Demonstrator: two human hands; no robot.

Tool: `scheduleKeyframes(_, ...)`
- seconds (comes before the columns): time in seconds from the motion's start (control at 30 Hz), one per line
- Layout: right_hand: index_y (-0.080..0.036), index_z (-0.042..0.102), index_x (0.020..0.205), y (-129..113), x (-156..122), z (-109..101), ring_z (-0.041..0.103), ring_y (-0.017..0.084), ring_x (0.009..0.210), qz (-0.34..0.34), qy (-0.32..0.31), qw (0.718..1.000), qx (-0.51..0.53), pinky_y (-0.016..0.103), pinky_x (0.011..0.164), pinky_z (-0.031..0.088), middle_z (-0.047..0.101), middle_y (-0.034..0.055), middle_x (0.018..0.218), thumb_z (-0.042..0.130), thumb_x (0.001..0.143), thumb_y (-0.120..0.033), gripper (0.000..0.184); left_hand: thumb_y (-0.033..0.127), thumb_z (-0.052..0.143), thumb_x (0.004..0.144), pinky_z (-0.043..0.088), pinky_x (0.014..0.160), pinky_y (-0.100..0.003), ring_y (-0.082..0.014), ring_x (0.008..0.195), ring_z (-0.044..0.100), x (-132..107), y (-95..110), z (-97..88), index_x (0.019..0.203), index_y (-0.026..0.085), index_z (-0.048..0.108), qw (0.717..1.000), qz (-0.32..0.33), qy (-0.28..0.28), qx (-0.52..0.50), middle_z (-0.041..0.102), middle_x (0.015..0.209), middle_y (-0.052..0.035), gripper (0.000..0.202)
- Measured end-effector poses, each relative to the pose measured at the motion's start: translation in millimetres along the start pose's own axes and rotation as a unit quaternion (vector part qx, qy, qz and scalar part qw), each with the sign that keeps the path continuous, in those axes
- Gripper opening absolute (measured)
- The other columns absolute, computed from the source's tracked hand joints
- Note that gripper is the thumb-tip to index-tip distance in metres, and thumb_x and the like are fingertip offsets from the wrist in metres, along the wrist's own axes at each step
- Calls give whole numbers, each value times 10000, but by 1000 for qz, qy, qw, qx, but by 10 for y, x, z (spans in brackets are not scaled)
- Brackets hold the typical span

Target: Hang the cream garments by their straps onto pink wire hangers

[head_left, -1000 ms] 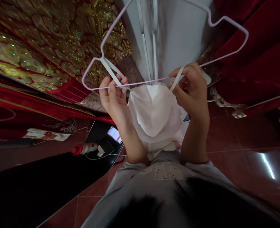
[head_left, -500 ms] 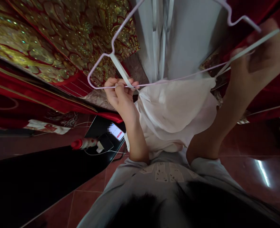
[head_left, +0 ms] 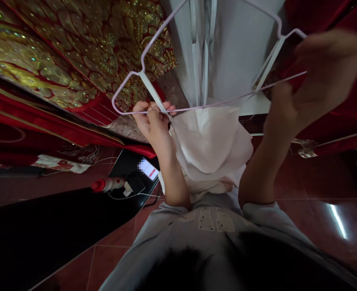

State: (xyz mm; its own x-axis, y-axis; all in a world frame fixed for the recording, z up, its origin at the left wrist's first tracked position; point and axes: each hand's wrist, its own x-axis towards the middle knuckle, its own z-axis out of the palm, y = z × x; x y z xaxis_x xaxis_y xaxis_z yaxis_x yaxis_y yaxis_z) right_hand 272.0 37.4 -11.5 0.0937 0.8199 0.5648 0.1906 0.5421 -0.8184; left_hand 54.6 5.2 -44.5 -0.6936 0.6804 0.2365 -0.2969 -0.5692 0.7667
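Observation:
A pale pink wire hanger (head_left: 157, 35) spans the space before me, with a white garment (head_left: 210, 141) hanging below it. My left hand (head_left: 154, 117) is closed on the hanger's lower bar near its left end, beside a white strap (head_left: 151, 89) that runs up to the left notch. Another white strap (head_left: 271, 62) loops over the right notch. My right hand (head_left: 326, 76) is blurred at the hanger's right end, thumb and fingers apart, and it hides that end.
Red cloth with gold sequins (head_left: 106, 44) hangs at left, and more red fabric (head_left: 332, 117) at right. A grey-white panel (head_left: 236, 48) stands ahead. On a black bench (head_left: 60, 226) lie a lit phone (head_left: 150, 169), a red-capped bottle (head_left: 108, 184) and a cable.
My right hand has let go of the right strap, which now sits over the hanger's right notch. The hanger's right side and the garment have shifted left. My left hand stays in place.

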Motion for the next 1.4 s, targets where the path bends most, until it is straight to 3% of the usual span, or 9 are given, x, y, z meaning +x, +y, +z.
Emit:
scheduleKeyframes(0.1,-326,716,1201,66,-292,210,641,288,1119,-103,-55,991,-62,527,1026,549,694,52,1177,645,969,-320,243,83,525,991,575,700,-277,-169,732,727,29,-19,-46,1036,277,438,1000,11,-6,11,649,806,32,218)
scheduleKeyframes(0.2,-319,763,1191,94,-440,347,634,317,1133,-115,-147,976,-116,594,1055,529,758,48,1117,721,929,-298,266,107,574,973,592,714,-285,-173,723,738,79,-40,-116,1042,284,443,999,18,-28,15,671,797,42,231)
scheduleKeyframes(0.5,-324,729,1136,39,-499,380,617,317,1151,-99,-99,978,-156,633,1125,500,707,64,1067,674,1009,-319,139,164,615,967,612,786,-334,-175,782,760,34,-25,-156,1051,291,504,998,34,-46,33,708,827,44,188)
scheduleKeyframes(0.7,-317,725,1096,58,-483,425,615,300,1079,-121,-80,976,-164,574,1021,542,687,58,1007,692,997,-287,109,510,747,1052,559,937,-435,-245,923,758,-26,351,-306,955,274,697,951,20,-188,245,768,849,-2,260)
scheduleKeyframes(0.83,-315,731,1009,46,-473,407,600,289,1050,-131,-33,976,-173,534,976,528,692,50,948,679,1015,-298,55,602,677,1085,573,796,-387,-236,817,739,-142,687,-340,867,243,790,922,-19,-248,298,774,811,-34,435)
scheduleKeyframes(0.97,-313,742,1010,77,-463,414,589,283,1031,-133,-38,975,-172,527,975,520,695,42,933,696,991,-250,81,508,699,1092,586,705,-346,-235,835,749,-220,787,-319,1030,263,862,920,-29,-275,277,809,929,-65,301)
scheduleKeyframes(1.17,-304,727,1056,102,-480,453,617,283,1064,-119,-66,978,-157,575,1022,533,686,44,981,668,1025,-287,69,346,622,1080,584,644,-230,-183,868,745,-59,703,-139,1068,194,796,985,-21,-166,48,781,932,-55,231)
scheduleKeyframes(1.3,-310,728,1041,85,-483,455,617,275,1045,-119,-72,977,-164,547,1003,556,695,44,970,685,993,-239,96,322,209,1164,590,704,-135,-118,1243,708,97,721,-64,1238,185,622,992,-99,-51,-52,713,1437,-79,442)
scheduleKeyframes(1.4,-318,727,1046,105,-484,464,612,271,1058,-115,-73,974,-178,532,1002,567,695,46,991,682,988,-240,108,271,208,1147,569,648,-120,-150,1527,533,105,707,-30,1344,162,524,994,-89,-49,-39,470,1727,-110,388)
